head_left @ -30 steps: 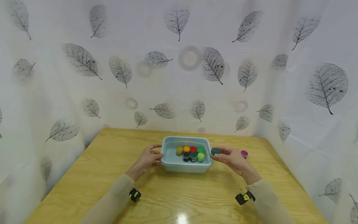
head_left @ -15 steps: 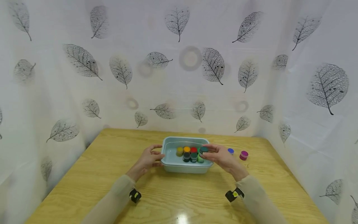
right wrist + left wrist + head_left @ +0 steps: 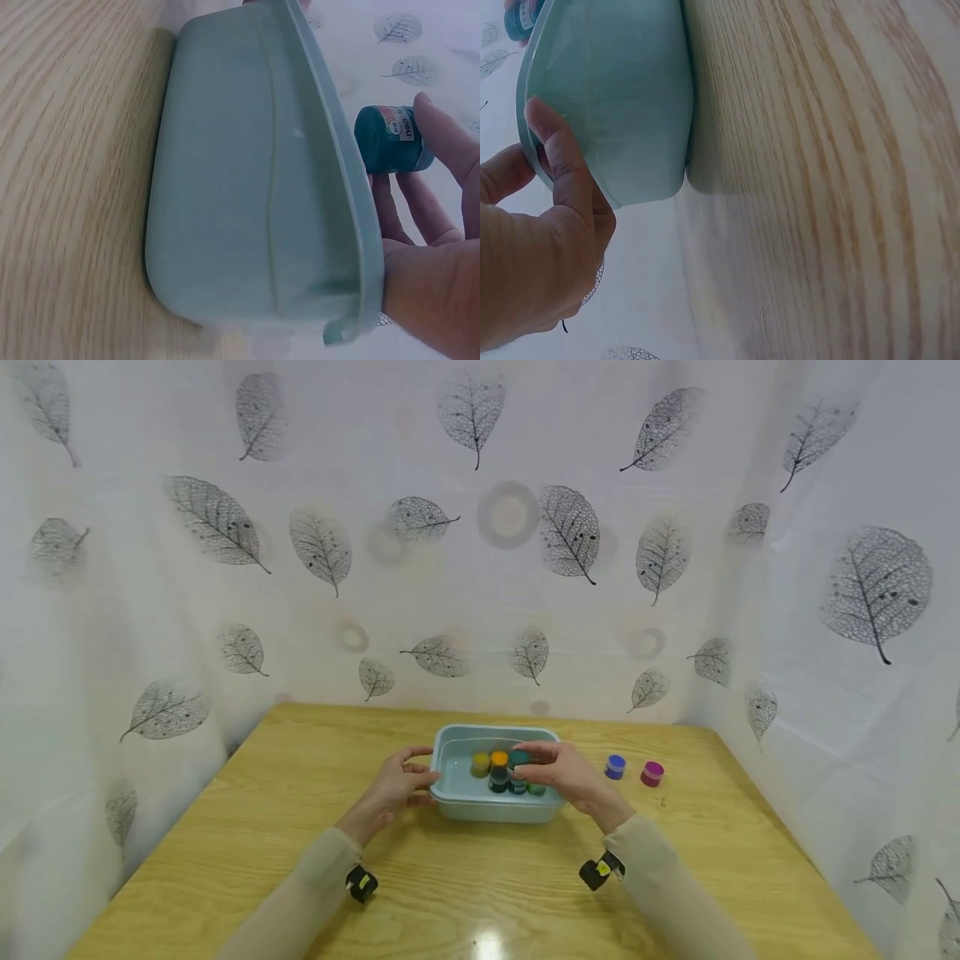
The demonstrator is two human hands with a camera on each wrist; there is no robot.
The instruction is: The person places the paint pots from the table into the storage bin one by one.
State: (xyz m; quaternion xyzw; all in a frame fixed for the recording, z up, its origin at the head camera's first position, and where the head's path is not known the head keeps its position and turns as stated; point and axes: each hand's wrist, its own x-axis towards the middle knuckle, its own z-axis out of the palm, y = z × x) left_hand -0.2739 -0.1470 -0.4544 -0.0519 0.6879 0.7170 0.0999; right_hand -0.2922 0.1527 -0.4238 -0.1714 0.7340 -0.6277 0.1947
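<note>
A pale blue-green plastic tub [image 3: 498, 812] stands on the wooden table, with several small paint jars inside, among them a yellow-lidded jar [image 3: 481, 762], an orange-lidded jar [image 3: 499, 760] and a black-lidded jar [image 3: 498, 779]. My left hand [image 3: 393, 789] pinches the tub's left rim between thumb and fingers, as the left wrist view also shows. Above the tub, my right hand [image 3: 566, 775] holds a teal paint jar [image 3: 394, 139] between thumb and fingertips, higher than the rim. Some jars beneath are partly hidden by that hand and jar.
To the right of the tub, a blue paint jar [image 3: 615, 767] and a magenta paint jar [image 3: 652, 774] stand on the table [image 3: 480, 868]. A leaf-patterned curtain [image 3: 480, 585] encloses the table at the back and sides.
My right hand has carried the teal jar leftward from beside the tub's right rim to over the jars inside. The blue jar has come into view. My left hand stays at the rim.
</note>
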